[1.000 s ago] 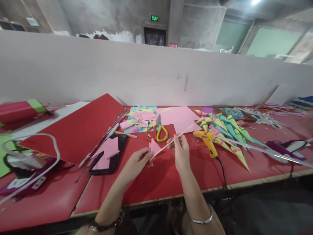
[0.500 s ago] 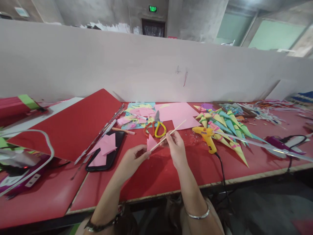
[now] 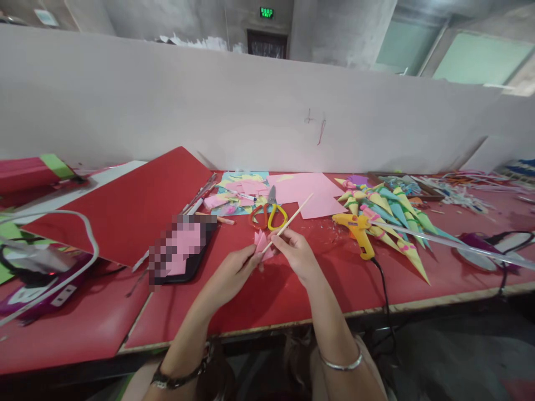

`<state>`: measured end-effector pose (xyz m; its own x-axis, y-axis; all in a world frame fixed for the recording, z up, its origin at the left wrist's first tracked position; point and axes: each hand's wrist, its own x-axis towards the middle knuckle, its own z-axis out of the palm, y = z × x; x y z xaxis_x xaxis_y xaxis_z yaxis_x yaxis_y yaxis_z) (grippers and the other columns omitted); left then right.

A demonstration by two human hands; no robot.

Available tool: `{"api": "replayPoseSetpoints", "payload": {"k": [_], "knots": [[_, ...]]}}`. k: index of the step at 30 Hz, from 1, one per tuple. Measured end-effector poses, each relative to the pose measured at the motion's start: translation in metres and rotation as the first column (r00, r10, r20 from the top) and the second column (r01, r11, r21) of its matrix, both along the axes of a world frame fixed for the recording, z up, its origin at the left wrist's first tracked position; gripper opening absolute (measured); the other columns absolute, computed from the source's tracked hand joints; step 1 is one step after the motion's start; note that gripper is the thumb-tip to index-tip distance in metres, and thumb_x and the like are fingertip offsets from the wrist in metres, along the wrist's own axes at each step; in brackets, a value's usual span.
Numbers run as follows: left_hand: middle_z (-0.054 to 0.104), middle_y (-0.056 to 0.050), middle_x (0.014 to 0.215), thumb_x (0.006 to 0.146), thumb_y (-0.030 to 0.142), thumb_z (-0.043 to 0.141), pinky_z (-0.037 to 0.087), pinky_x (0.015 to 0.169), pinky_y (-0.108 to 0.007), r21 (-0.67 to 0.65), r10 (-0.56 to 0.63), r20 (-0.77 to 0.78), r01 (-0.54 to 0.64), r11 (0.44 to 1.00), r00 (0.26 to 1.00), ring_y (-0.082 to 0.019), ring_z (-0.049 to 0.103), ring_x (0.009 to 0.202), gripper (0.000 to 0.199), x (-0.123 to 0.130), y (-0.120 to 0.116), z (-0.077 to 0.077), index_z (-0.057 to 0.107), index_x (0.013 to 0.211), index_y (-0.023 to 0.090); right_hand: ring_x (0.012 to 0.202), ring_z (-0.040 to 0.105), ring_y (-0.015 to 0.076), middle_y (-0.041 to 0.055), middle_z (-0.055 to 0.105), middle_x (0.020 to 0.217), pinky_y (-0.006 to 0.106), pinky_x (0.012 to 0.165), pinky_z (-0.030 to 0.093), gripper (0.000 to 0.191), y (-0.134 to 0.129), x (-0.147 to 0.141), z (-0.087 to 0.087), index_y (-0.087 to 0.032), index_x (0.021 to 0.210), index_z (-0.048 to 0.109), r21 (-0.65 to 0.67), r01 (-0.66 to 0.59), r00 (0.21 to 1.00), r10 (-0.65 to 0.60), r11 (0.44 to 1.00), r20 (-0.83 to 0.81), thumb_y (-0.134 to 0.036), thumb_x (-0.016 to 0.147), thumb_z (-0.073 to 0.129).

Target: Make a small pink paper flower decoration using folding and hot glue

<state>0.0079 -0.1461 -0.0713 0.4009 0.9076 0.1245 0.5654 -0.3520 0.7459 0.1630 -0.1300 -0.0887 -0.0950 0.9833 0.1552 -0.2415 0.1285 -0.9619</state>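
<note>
My left hand point(image 3: 239, 269) is closed on a small piece of pink paper point(image 3: 259, 240), its fingers pressed near the lower end of a thin wooden stick point(image 3: 297, 212). The stick slants up to the right across the paper. My right hand point(image 3: 293, 253) pinches the stick lower down, close to the paper, which looks creased around it. Just beyond my hands lie scissors point(image 3: 271, 201) with one red-orange and one yellow handle. Part of the paper is hidden behind my fingers.
A yellow glue gun point(image 3: 358, 233) lies right, beside several paper cones point(image 3: 390, 209). Pink sheets point(image 3: 320, 195) and scraps point(image 3: 242, 189) lie behind. To the left are a black tray-like thing point(image 3: 200, 253), a red board point(image 3: 125, 211) and a purple power strip point(image 3: 45, 298).
My hands have come closer together. The stick points up more steeply, and the pink paper is now creased up around its lower part. The view has shifted slightly.
</note>
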Motion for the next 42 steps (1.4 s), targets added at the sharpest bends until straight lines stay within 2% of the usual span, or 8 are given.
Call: {"api": "replayPoseSetpoints", "payload": {"k": [5, 9, 12, 15, 19, 23, 31, 42], "knots": [[0.053, 0.002, 0.068, 0.086, 0.041, 0.033, 0.041, 0.062, -0.024, -0.046, 0.002, 0.060, 0.001, 0.999, 0.998, -0.014, 0.050, 0.064, 0.028, -0.001, 0.000, -0.003, 0.046, 0.073, 0.020, 0.060, 0.058, 0.0122, -0.0017, 0.060, 0.065, 0.025, 0.062, 0.049, 0.018, 0.000, -0.001, -0.003, -0.018, 0.076, 0.061, 0.026, -0.015, 0.999, 0.014, 1.000, 0.043, -0.036, 0.074, 0.060], [0.046, 0.003, 0.066, 0.084, 0.043, 0.034, 0.039, 0.060, -0.024, 0.008, 0.141, 0.089, -0.143, 0.990, 0.986, -0.014, 0.045, 0.064, 0.027, -0.009, 0.005, -0.005, 0.040, 0.069, 0.021, 0.068, 0.060, 0.0150, 0.0007, 0.064, 0.073, 0.027, 0.066, 0.049, 0.016, -0.005, 0.000, 0.002, -0.019, 0.081, 0.063, 0.182, -0.039, 0.952, -0.018, 0.982, 0.305, -0.031, 0.081, 0.052], [0.035, 0.005, 0.061, 0.082, 0.043, 0.034, 0.035, 0.054, -0.023, 0.047, 0.208, 0.092, -0.213, 0.976, 0.974, -0.012, 0.038, 0.058, 0.027, -0.014, 0.009, -0.003, 0.033, 0.066, 0.022, 0.075, 0.061, 0.0172, 0.0035, 0.065, 0.080, 0.030, 0.071, 0.048, 0.020, -0.014, 0.004, 0.016, -0.021, 0.084, 0.063, 0.418, 0.085, 0.828, -0.297, 0.905, 0.476, -0.027, 0.086, 0.044], [0.035, 0.006, 0.060, 0.081, 0.042, 0.036, 0.035, 0.054, -0.023, 0.065, 0.163, 0.063, -0.167, 0.984, 0.985, -0.012, 0.038, 0.057, 0.025, -0.015, 0.010, 0.000, 0.034, 0.066, 0.022, 0.116, 0.047, 0.0213, 0.0064, 0.058, 0.119, 0.039, 0.099, 0.034, 0.026, -0.023, 0.005, 0.028, -0.024, 0.109, 0.058, 0.609, -0.021, 0.634, -0.460, 0.793, 0.621, -0.022, 0.087, 0.045], [0.042, 0.004, 0.064, 0.081, 0.040, 0.036, 0.037, 0.057, -0.024, 0.054, 0.110, -0.003, -0.110, 0.992, 0.994, -0.013, 0.041, 0.060, 0.023, -0.010, 0.008, 0.006, 0.037, 0.068, 0.021, 0.131, 0.030, 0.0238, 0.0045, 0.042, 0.139, 0.054, 0.108, 0.005, 0.043, -0.025, 0.002, 0.027, -0.027, 0.129, 0.042, 0.540, -0.155, 0.436, -0.434, 0.827, 0.789, -0.022, 0.087, 0.047], [0.044, 0.004, 0.064, 0.083, 0.042, 0.034, 0.037, 0.057, -0.025, 0.047, 0.109, -0.027, -0.108, 0.993, 0.994, -0.014, 0.044, 0.061, 0.025, -0.007, 0.007, 0.005, 0.038, 0.069, 0.021, 0.114, 0.048, 0.0229, 0.0096, 0.057, 0.120, 0.054, 0.105, 0.005, 0.060, -0.021, 0.000, 0.018, -0.021, 0.140, 0.020, 0.454, -0.115, 0.423, -0.370, 0.884, 0.827, -0.024, 0.087, 0.048], [0.045, 0.005, 0.063, 0.084, 0.042, 0.036, 0.037, 0.056, -0.024, 0.104, 0.114, -0.029, -0.110, 0.988, 0.993, -0.013, 0.043, 0.059, 0.027, -0.002, 0.001, 0.012, 0.038, 0.066, 0.021, 0.101, 0.050, 0.0232, 0.0081, 0.059, 0.105, 0.040, 0.087, 0.026, 0.019, -0.025, -0.001, 0.022, -0.019, 0.103, 0.056, 0.471, -0.205, 0.293, -0.406, 0.858, 0.866, -0.028, 0.087, 0.049], [0.055, -0.001, 0.073, 0.087, 0.037, 0.033, 0.040, 0.060, -0.026, 0.275, 0.144, -0.067, -0.121, 0.954, 0.987, -0.017, 0.053, 0.066, 0.023, 0.005, -0.003, 0.013, 0.043, 0.074, 0.021, 0.093, 0.052, 0.0183, 0.0029, 0.060, 0.093, 0.033, 0.084, 0.025, 0.015, -0.024, 0.002, 0.021, -0.020, 0.091, 0.058, 0.561, -0.102, 0.430, -0.472, 0.821, 0.769, -0.027, 0.089, 0.046]]}}
